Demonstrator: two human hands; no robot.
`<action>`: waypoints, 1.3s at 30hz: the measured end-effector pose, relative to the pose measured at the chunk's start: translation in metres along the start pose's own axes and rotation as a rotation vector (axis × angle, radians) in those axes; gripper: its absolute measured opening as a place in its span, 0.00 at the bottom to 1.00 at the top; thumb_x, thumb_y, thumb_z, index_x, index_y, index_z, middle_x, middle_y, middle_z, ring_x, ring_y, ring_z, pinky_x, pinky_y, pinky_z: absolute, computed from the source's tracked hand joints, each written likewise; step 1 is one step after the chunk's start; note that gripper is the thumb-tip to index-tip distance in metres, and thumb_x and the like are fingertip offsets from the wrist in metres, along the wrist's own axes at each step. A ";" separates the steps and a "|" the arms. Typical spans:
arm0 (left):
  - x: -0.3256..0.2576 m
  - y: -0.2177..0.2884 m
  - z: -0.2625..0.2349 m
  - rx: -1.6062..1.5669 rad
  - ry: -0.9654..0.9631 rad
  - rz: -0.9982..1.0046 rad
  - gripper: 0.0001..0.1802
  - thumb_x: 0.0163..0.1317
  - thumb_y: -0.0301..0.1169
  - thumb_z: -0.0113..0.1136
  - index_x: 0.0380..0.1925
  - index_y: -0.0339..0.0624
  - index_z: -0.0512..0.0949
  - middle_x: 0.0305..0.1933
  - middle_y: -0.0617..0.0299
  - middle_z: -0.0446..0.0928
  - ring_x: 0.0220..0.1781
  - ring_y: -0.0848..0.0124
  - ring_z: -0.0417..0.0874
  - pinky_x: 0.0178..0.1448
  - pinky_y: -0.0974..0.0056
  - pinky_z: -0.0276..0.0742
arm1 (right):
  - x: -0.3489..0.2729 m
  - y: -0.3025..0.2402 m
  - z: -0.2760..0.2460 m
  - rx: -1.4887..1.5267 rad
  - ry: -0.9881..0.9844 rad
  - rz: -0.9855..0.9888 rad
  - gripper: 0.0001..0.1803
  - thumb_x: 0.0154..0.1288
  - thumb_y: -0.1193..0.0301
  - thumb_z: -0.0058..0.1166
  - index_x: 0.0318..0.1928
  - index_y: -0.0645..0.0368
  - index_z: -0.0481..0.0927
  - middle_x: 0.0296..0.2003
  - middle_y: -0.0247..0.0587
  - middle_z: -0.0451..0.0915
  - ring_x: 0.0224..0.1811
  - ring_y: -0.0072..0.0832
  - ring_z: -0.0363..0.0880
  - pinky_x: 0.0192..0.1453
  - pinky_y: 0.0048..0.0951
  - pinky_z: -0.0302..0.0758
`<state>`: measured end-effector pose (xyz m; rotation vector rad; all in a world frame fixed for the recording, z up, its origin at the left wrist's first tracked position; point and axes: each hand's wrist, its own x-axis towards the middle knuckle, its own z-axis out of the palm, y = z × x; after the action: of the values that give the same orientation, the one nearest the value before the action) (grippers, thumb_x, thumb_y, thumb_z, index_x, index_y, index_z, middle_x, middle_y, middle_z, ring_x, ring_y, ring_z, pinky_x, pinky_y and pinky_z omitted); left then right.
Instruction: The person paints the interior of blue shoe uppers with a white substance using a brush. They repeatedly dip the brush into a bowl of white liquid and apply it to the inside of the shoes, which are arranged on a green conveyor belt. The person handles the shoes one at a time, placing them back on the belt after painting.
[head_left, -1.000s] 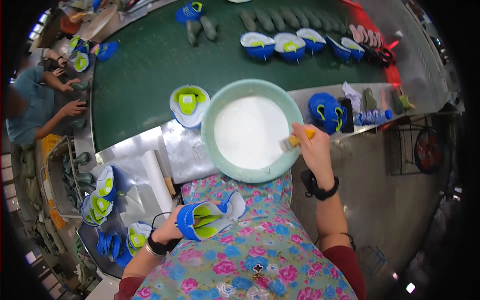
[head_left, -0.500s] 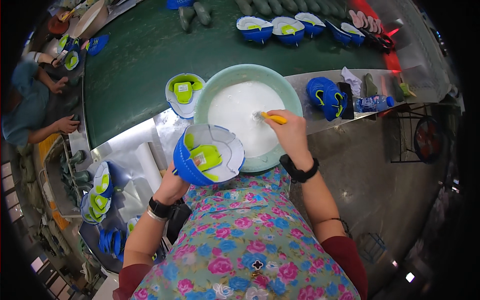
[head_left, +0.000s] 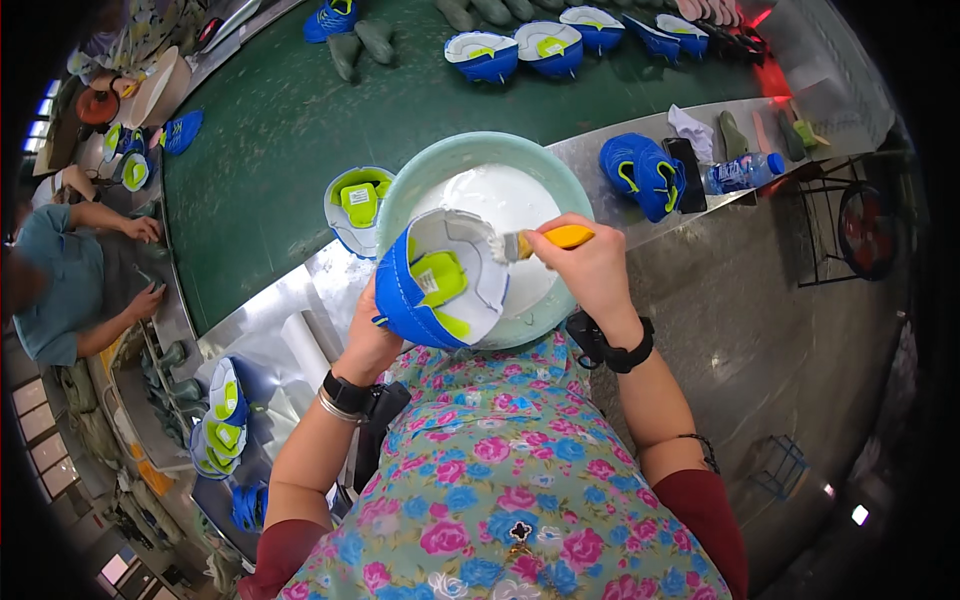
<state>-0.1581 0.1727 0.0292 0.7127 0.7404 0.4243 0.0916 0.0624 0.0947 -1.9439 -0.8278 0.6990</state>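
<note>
My left hand point(head_left: 372, 338) is closed on a blue shoe upper point(head_left: 400, 300), its white lining and lime-green inner turned up toward me. A paint brush point(head_left: 545, 241) with a yellow handle is gripped in my right hand point(head_left: 590, 265). Its bristles, coated white, touch the lining near the upper's edge. Both hands are over the near side of a pale green basin point(head_left: 585, 185), which holds a white liquid point(head_left: 480, 188). Just left of the basin lies another shoe upper point(head_left: 350, 235), lining up.
A green belt point(head_left: 270, 130) carries a row of blue uppers point(head_left: 550, 50) and dark shoe lasts point(head_left: 360, 50). Right of the basin are a blue shoe point(head_left: 645, 175), a phone point(head_left: 687, 170) and a bottle point(head_left: 742, 174). At left, a co-worker point(head_left: 75, 270) handles dark lasts.
The brush has come up out of the white liquid to the upper's lining. My left hand has raised and tilted the upper, bringing it right toward the brush.
</note>
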 end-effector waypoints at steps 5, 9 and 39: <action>0.012 0.006 0.003 0.216 -0.011 0.198 0.31 0.63 0.19 0.58 0.67 0.41 0.64 0.63 0.61 0.72 0.62 0.71 0.74 0.67 0.63 0.70 | -0.017 -0.018 -0.010 0.135 -0.087 0.176 0.12 0.56 0.66 0.68 0.28 0.64 0.84 0.18 0.37 0.81 0.19 0.19 0.79 0.26 0.21 0.75; 0.020 0.005 0.015 0.261 0.008 0.279 0.30 0.64 0.19 0.57 0.67 0.41 0.65 0.64 0.61 0.71 0.63 0.71 0.73 0.68 0.63 0.70 | -0.031 -0.031 -0.020 0.231 -0.111 0.131 0.12 0.56 0.67 0.68 0.28 0.64 0.84 0.18 0.37 0.81 0.19 0.17 0.78 0.25 0.21 0.73; 0.139 0.092 0.007 -0.041 0.009 -0.102 0.12 0.68 0.33 0.54 0.50 0.47 0.75 0.46 0.62 0.80 0.41 0.70 0.82 0.42 0.64 0.79 | 0.022 -0.001 -0.077 0.281 0.167 0.119 0.05 0.58 0.76 0.65 0.31 0.65 0.83 0.22 0.32 0.81 0.23 0.14 0.77 0.28 0.18 0.72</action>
<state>-0.0693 0.3137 0.0342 0.6317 0.7705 0.3492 0.1618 0.0411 0.1265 -1.7775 -0.4869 0.6733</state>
